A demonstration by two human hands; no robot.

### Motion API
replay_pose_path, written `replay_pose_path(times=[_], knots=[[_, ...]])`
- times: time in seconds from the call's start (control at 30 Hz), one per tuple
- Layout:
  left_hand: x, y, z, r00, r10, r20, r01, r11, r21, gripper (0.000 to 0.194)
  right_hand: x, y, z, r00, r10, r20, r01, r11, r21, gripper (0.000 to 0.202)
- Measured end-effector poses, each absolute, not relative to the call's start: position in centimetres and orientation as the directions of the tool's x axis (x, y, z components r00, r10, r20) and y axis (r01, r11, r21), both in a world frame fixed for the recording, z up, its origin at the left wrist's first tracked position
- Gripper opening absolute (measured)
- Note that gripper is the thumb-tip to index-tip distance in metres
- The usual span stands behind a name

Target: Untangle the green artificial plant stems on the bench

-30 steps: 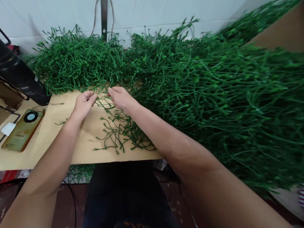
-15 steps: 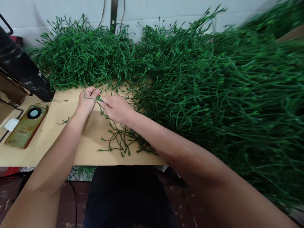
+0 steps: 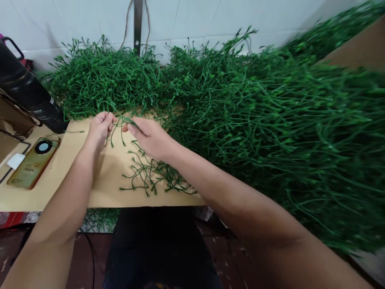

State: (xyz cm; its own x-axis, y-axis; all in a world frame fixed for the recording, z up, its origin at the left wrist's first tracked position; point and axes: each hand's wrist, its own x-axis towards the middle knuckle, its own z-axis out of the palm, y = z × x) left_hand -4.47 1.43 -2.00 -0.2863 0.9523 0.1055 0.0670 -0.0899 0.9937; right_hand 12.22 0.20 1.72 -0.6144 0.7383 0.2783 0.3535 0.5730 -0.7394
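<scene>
Fingers [image 3: 106, 120] of both my hands pinch one green sprig [image 3: 120, 122] stretched sideways between them, just before the big pile [image 3: 240, 120].

One camera only, worn on the person's head, looks forward and steeply down from close range. Both forearms run in from the bottom corners toward the middle left of the frame. The tabletop [image 3: 75, 176] fills the lower left, its near edge crossing below centre. A white tiled wall [image 3: 210, 16] closes the top, and the floor shows along the bottom.
</scene>
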Motion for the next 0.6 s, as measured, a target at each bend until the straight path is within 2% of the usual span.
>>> replay_pose_path(times=[0.13,0.27,0.33,0.47,0.6], knots=[[-4.4,1.2,-1.9,-0.237,0.967,0.097,0.053,-0.087,0.995,0.025,11.7,1.6,0.2,-0.497,0.826,0.264,0.484,0.517,-0.706,0.018],[-4.4,1.3,-2.0,-0.233,0.966,0.112,0.047,-0.104,0.993,0.027,10.1,2.1,-0.7,-0.515,0.829,0.220,0.532,0.510,-0.676,0.015],[-4.4,1.3,-2.0,-0.239,0.967,0.083,-0.007,-0.088,0.996,0.025,9.3,2.5,-1.4,-0.563,0.806,0.182,0.513,0.514,-0.687,0.018],[-4.0,1.2,-1.8,-0.278,0.961,0.006,-0.121,-0.041,0.992,0.022,8.5,3.4,-2.9,-0.665,0.727,0.169,0.373,0.520,-0.769,0.019],[-3.7,1.2,-1.7,-0.314,0.948,-0.050,-0.237,-0.027,0.971,0.018,8.6,3.7,-3.3,-0.627,0.754,0.196,0.349,0.497,-0.795,0.015]])
